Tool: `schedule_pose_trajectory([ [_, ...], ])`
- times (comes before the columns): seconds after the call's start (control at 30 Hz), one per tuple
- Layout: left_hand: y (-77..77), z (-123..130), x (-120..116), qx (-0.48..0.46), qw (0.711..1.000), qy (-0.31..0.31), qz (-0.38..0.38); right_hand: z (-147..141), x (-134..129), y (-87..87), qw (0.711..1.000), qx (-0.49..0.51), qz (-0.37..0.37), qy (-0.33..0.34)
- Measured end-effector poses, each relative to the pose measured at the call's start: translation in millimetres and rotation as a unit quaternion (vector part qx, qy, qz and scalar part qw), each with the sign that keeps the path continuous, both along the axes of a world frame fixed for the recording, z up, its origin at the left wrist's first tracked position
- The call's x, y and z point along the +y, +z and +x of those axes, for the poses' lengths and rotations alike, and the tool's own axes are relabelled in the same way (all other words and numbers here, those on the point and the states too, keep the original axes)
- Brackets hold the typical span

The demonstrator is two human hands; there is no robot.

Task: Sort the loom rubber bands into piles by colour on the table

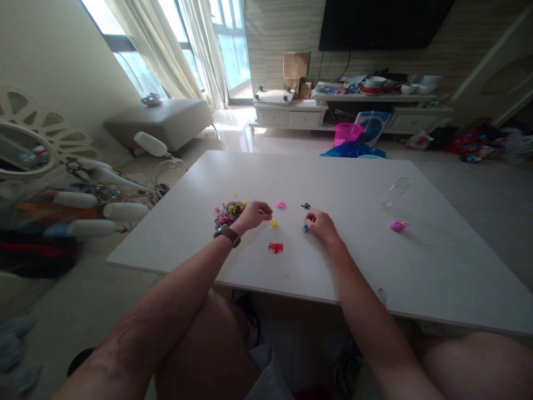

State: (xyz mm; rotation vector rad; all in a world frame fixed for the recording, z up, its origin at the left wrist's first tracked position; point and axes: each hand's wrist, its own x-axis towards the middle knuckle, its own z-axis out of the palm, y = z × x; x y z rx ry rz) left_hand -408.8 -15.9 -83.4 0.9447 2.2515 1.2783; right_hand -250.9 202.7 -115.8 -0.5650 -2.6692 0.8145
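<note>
The person sits at the near edge of a white tabletop (416, 266), both forearms stretched out over it. The left hand (254, 215), with a watch (227, 234) on its wrist, rests just beside a mixed pile of small coloured bands (228, 212) lying toward the left edge; its fingers are curled together and seem to pinch something thin at the tips, too small to make out. The right hand (320, 224) lies near the middle of the tabletop, fingers bent down and pressed close, touching a small blue cluster (306, 228). Between the hands lie a yellow cluster (273, 224) and a pink cluster (280, 205); a black cluster (306, 206) sits just beyond the right hand, and a red cluster (275, 248) lies nearer the near edge. A pink object (398, 225) and a clear lid (397, 189) lie well apart toward the right edge
</note>
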Motion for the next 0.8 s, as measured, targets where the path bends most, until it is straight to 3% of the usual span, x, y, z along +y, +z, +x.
schedule_pose_trajectory([
  [0.53,-2.8,6.2,10.6,0.046,0.999,-0.021,-0.001,-3.9,0.5,-5.8,0.998,0.068,-0.015,-0.007],
  [0.7,3.3,-0.2,8.5,0.022,1.0,-0.009,0.016,-4.5,1.9,-7.6,0.996,0.082,-0.019,-0.004],
  [0.8,12.8,-14.3,-1.0,0.02,0.999,0.044,0.019,-4.5,1.9,-7.0,0.996,0.09,-0.02,-0.014],
])
